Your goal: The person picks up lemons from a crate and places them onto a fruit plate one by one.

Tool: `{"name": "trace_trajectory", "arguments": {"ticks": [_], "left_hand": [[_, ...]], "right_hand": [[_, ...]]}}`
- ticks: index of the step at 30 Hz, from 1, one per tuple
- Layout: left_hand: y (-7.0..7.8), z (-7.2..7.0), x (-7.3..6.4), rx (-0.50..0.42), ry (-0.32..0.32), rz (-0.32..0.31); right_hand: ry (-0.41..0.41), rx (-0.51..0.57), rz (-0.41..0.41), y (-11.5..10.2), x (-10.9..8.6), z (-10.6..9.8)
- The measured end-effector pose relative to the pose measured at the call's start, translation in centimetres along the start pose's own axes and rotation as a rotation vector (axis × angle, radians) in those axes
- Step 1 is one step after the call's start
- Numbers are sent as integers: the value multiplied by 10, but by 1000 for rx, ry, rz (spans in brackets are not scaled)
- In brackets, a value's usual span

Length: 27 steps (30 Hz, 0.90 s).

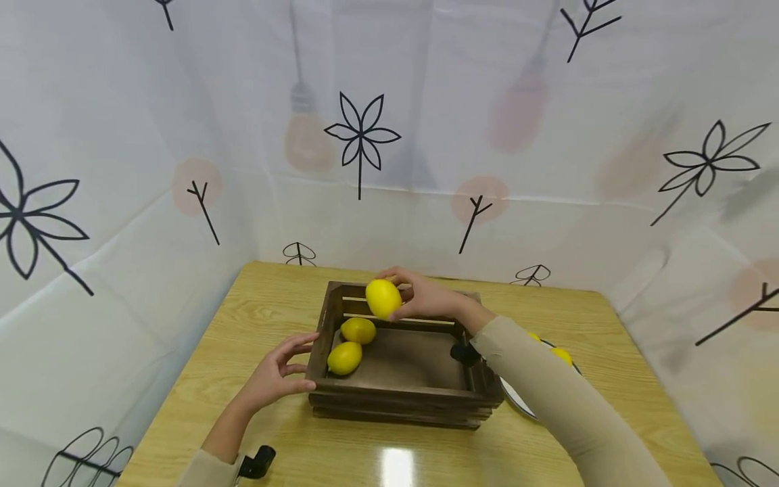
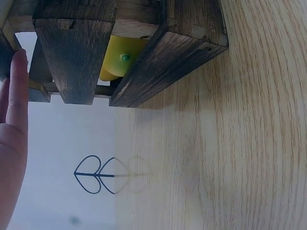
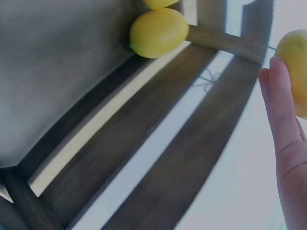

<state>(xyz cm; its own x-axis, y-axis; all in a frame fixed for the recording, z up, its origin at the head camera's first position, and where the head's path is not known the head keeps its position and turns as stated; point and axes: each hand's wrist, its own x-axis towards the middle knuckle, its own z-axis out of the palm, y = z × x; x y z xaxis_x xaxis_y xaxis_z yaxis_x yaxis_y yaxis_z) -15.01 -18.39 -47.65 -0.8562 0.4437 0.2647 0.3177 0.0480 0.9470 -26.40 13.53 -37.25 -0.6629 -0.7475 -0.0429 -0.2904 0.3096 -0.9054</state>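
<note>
A yellow lemon (image 1: 383, 299) is pinched between the thumb and fingers of my right hand (image 1: 424, 295), above the back part of a dark wooden crate (image 1: 408, 399). In the right wrist view the held lemon (image 3: 295, 72) shows at the right edge. Two more lemons lie inside the crate along its left side, a rear lemon (image 1: 358, 331) and a front lemon (image 1: 345, 358). My left hand (image 1: 281, 372) has its fingertips at the crate's left wall, fingers spread. The left wrist view shows a lemon (image 2: 122, 57) through the slats beside that hand.
Right of the crate, partly behind my right sleeve, a plate (image 1: 517, 400) with a dark rim holds yellow fruit (image 1: 562, 355). The crate stands on a light wooden table (image 1: 243, 318). White printed cloth (image 1: 389, 223) hangs behind and on both sides.
</note>
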Motion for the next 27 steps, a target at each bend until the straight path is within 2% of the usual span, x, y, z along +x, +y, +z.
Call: {"name": "trace_trajectory", "arguments": {"ticks": [9, 15, 27], "left_hand": [[0, 0, 0, 27, 0, 15], [-1, -1, 0, 28, 11, 0], [-2, 0, 0, 25, 4, 9]], "right_hand": [[131, -3, -41, -8, -15, -12], [183, 1, -38, -15, -29, -18], [293, 6, -46, -15, -49, -29]]}}
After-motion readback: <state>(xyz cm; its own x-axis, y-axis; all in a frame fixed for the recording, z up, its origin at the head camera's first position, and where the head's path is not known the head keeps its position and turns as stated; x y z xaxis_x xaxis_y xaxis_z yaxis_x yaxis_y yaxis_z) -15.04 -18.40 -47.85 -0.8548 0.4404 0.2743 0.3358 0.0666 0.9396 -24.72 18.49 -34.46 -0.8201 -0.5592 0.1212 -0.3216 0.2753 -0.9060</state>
